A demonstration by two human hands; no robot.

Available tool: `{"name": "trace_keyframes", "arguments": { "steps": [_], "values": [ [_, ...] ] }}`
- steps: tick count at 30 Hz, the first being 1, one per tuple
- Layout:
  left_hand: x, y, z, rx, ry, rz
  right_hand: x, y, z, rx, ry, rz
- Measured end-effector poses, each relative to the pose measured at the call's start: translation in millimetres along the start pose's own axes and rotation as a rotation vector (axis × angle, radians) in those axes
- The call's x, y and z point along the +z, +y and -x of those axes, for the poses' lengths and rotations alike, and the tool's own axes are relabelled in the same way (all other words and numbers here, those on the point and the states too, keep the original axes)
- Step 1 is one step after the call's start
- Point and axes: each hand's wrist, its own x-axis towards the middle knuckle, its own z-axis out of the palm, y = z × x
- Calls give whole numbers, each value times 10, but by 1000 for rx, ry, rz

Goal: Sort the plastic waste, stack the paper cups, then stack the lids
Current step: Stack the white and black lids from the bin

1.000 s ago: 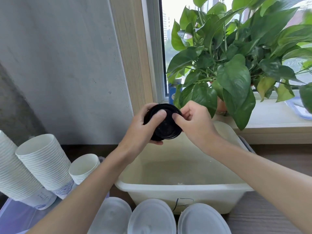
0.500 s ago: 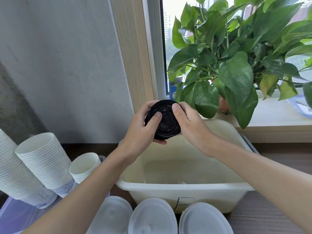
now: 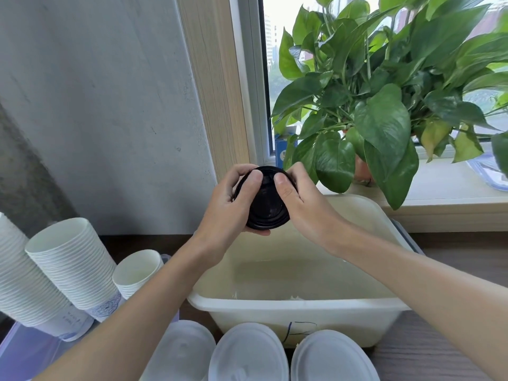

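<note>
Both hands clamp one stack of black lids (image 3: pixel 268 207) between them, held in the air over the far part of the white tub (image 3: pixel 297 305). The left hand (image 3: pixel 225 215) wraps the stack's left side, fingers curled behind and under it and the thumb (image 3: pixel 254 178) laid on the top face. The right hand (image 3: pixel 306 207) closes on the right side in the same way, its thumb (image 3: pixel 281 184) pressed flat on the top face just beside the left one. The lowest rim of the stack shows below the thumbs, tilted toward the camera.

A second ago the right thumb and forefinger only pinched the stack's right edge. The thumb has since slid onto the top and the two thumbs have drawn closer, while the stack stays at much the same height over the tub.

Shallow cloudy liquid lies in the tub. Three white lids (image 3: pixel 248 353) sit in a row against its near wall. To the left, tall stacks of paper cups (image 3: pixel 74 259) lean on their sides, with a shorter stack (image 3: pixel 137 270) nearest the tub. Behind the hands a leafy potted plant (image 3: pixel 379 111) stands on the window sill (image 3: pixel 445 188).
</note>
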Motion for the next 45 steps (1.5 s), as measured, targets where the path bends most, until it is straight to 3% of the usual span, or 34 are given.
{"name": "trace_keyframes", "arguments": {
  "steps": [5,11,21,36,45],
  "values": [
    [12,-71,-46,156,56,-118,28,-28,18,128,-18,-218],
    [31,-104,-51,252,37,-188,25,-21,5,43,13,-172],
    [-9,-157,-62,213,-6,-201,4,36,6,-88,10,16],
    [-64,-71,-91,40,-33,-50,-51,7,0,-87,180,-103],
    [-58,-104,-50,62,-11,-97,-27,-48,45,-75,117,-72]
  ]
}}
